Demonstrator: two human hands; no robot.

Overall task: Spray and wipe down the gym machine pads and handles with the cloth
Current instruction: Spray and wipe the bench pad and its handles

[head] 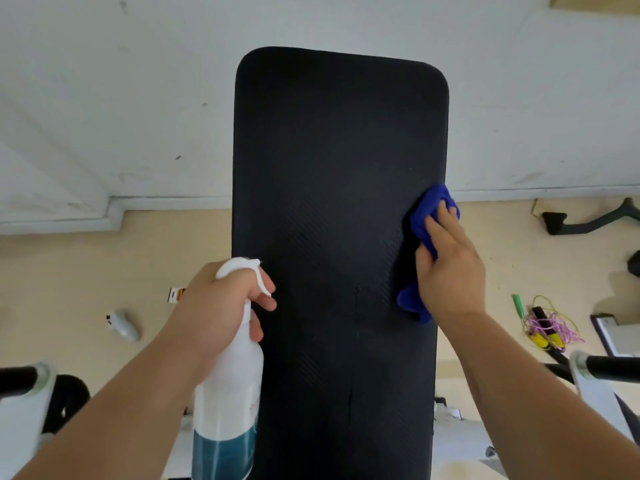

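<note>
At right edge of black pad (pixel 332 202): right hand (pixel 450 268) pressing blue cloth (pixel 420 230) flat, fingers (pixel 438 225) spread on it; left hand (pixel 221 303) clenched round spray bottle (pixel 228 386); best wiped in overlapping strokes, edge to edge.

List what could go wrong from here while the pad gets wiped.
1. The cloth sits at the pad's right edge under the right hand; it could slide off, leaving the middle and left side unwiped.
2. The left hand has a finger on the bottle's trigger, so a squeeze might spray by accident.
3. The cords on the floor could trip someone.
</note>
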